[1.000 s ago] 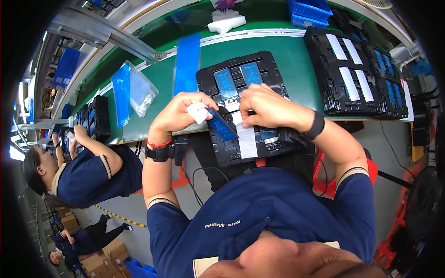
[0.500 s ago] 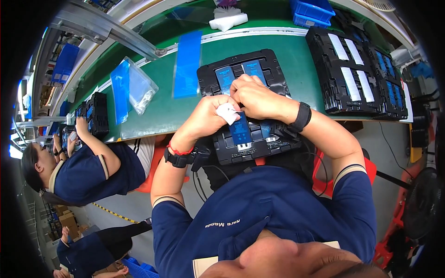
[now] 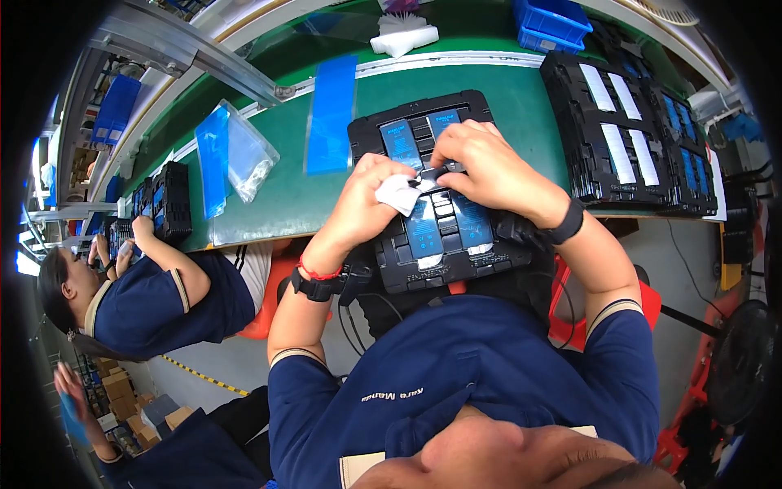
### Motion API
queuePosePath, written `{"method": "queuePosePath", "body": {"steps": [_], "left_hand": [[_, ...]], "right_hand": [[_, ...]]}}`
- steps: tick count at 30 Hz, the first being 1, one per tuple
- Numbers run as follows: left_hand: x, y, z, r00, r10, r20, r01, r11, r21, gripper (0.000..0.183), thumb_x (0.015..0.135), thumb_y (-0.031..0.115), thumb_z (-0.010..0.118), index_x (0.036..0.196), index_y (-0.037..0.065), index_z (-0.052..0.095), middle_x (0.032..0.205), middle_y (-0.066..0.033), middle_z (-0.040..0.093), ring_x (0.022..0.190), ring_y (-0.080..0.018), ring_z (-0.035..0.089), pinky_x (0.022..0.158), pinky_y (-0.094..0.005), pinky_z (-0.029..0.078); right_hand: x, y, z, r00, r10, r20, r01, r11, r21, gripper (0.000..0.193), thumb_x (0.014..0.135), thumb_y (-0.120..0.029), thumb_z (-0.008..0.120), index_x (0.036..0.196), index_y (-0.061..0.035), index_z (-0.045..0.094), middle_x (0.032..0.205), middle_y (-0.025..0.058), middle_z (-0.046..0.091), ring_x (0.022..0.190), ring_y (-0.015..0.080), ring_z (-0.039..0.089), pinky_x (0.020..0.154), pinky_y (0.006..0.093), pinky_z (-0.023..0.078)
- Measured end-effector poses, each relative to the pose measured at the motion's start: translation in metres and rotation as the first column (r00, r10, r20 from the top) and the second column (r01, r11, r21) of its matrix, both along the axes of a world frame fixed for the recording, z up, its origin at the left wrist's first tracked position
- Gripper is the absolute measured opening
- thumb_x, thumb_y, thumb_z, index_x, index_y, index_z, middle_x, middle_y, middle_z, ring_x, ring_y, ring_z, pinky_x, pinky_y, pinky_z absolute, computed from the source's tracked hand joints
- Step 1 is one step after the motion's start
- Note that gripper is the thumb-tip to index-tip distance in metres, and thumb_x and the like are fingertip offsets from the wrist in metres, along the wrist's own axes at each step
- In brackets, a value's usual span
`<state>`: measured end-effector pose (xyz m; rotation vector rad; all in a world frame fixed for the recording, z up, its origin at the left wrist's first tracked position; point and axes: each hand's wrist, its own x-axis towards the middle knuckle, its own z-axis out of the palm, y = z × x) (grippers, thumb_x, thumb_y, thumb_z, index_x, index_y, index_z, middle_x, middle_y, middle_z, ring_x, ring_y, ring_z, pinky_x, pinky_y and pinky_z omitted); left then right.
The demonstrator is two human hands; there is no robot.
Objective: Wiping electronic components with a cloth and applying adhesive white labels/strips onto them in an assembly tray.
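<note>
A black plastic tray [image 3: 366,134] holds blue flat batteries in its pockets, two in the far row and two in the near row. Over its left middle, my left hand [image 3: 362,200] is closed on a crumpled white wipe [image 3: 397,196]. My right hand [image 3: 493,167] comes in from the right, thumb and forefinger pinched beside the wipe at the tray's centre; what sits between them is too small to make out. Below my fingers lie the near left battery [image 3: 424,230] and the near right battery [image 3: 473,220], each with a whitish end.
Stacked black trays [image 3: 570,122] with batteries and white strips stand at the right. Blue film [image 3: 332,114] and a clear bag [image 3: 251,155] lie on the green bench [image 3: 297,200]. Blue bins [image 3: 554,24] sit at the back. A co-worker [image 3: 155,301] handles trays at the left.
My right hand has shifted right and its fingers have opened out from a tighter curl, uncovering the near right battery. The wipe stays in my left hand. A person at the lower left has moved.
</note>
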<state>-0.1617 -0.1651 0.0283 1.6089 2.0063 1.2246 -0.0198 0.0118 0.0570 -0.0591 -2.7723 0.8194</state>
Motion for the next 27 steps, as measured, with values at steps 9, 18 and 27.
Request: {"method": "queuePosePath", "body": {"steps": [9, 18, 27], "left_hand": [[0.023, 0.001, 0.004, 0.354, -0.063, 0.933, 0.063, 0.997, 0.044, 0.064, 0.081, -0.002, 0.065, 0.136, 0.002, 0.033, 0.095, -0.0087, 0.057, 0.081, -0.0186, 0.063, 0.073, -0.0346, 0.056], [0.028, 0.000, 0.004, 0.331, 0.002, 0.944, 0.085, 0.996, -0.032, 0.052, 0.079, -0.005, 0.066, 0.126, 0.002, 0.044, 0.102, -0.0081, 0.058, 0.080, -0.0167, 0.063, 0.073, -0.0305, 0.056], [0.023, -0.012, -0.007, 0.289, 0.023, 0.957, -0.166, 0.986, 0.026, 0.032, 0.089, 0.012, 0.060, 0.118, 0.000, 0.053, 0.091, -0.0077, 0.063, 0.076, -0.0165, 0.063, 0.065, -0.0298, 0.054]], "right_hand": [[-0.003, -0.011, -0.009, 0.990, 0.030, -0.139, -0.083, 0.913, -0.398, 0.034, 0.071, -0.021, 0.079, 0.094, -0.0026, 0.062, 0.086, 0.0104, 0.066, 0.081, 0.0205, 0.064, 0.069, 0.0333, 0.049], [-0.015, -0.010, -0.004, 1.000, 0.004, 0.010, 0.000, 0.922, -0.388, 0.017, 0.080, -0.016, 0.070, 0.080, 0.0009, 0.067, 0.069, 0.0115, 0.066, 0.063, 0.0172, 0.064, 0.059, 0.0306, 0.048], [-0.027, -0.001, -0.001, 1.000, -0.027, -0.011, 0.022, 0.939, -0.342, 0.019, 0.084, -0.014, 0.060, 0.096, -0.0021, 0.069, 0.087, 0.0201, 0.066, 0.081, 0.0355, 0.065, 0.073, 0.0384, 0.051]]}}
